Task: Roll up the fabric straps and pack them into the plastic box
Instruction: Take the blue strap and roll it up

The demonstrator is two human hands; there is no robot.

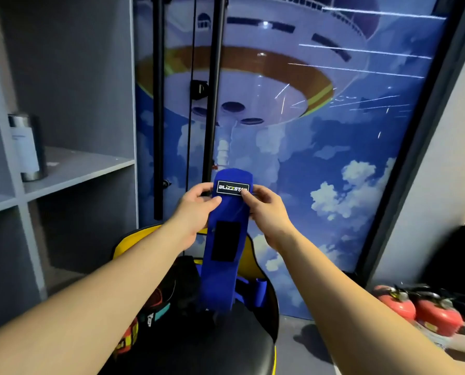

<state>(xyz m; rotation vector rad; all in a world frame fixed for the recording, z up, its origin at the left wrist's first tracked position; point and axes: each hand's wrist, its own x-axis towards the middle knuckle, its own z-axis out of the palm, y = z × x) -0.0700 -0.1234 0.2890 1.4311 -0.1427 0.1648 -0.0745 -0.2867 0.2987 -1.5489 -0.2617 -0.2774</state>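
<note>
Two hands pinch the top end of a long blue fabric strap (221,239): left hand (196,209) at its left edge, right hand (266,212) at its right. Strap's long axis hangs downward from both grips toward the black-and-yellow chair (253,345).

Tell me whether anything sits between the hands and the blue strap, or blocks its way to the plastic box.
Nothing separates them: the left hand and right hand already pinch the blue strap near its label. No plastic box is visible, so that path cannot be judged.
</note>
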